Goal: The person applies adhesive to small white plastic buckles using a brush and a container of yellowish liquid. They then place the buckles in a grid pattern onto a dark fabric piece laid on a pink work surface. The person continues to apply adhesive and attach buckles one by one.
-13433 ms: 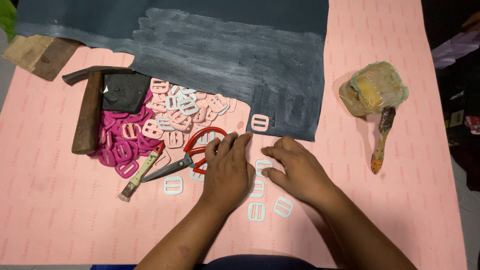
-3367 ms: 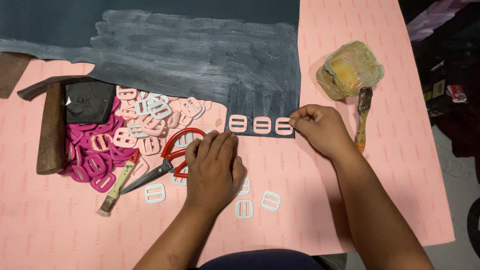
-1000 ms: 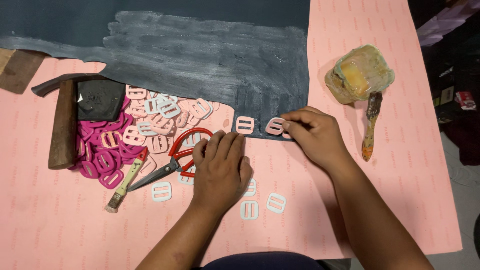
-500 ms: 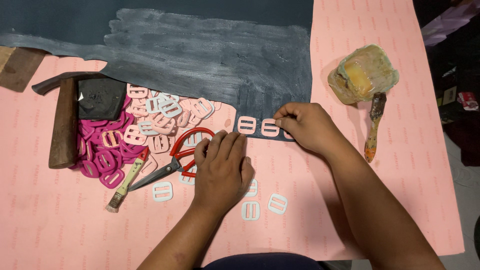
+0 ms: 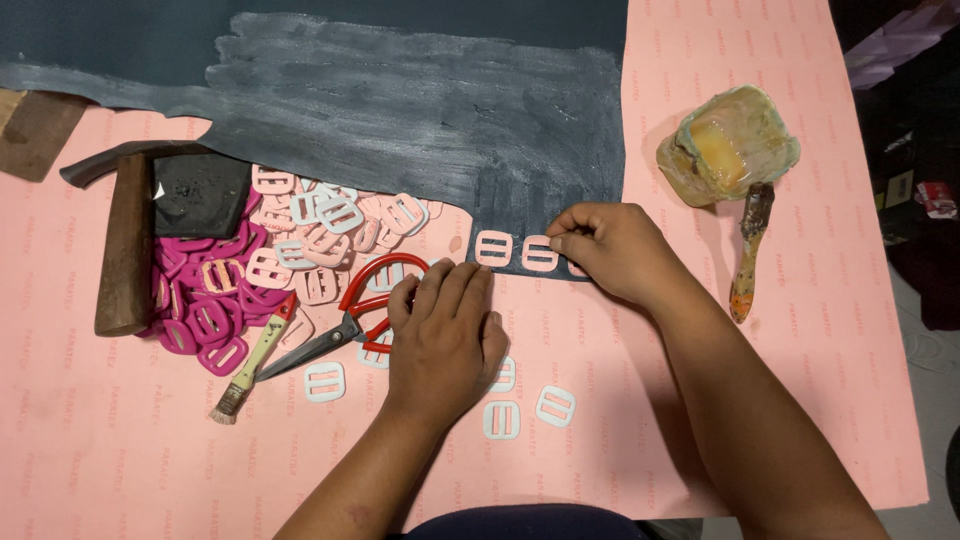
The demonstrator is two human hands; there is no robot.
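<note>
Fingertips of right hand (image 5: 610,250) on buckle (image 5: 540,254)

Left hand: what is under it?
The left hand lies flat on the pink sheet. One red scissors handle and a white buckle run under its edges; anything beneath the palm is covered.

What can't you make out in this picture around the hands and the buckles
Head view:
- Under the left hand: any white buckles beneath the palm are hidden.
- Right hand: whether its curled fingers pinch a buckle is hidden.
- Dark sheet: cut off by the top edge.
- Red scissors: partly covered by the left hand.
</note>
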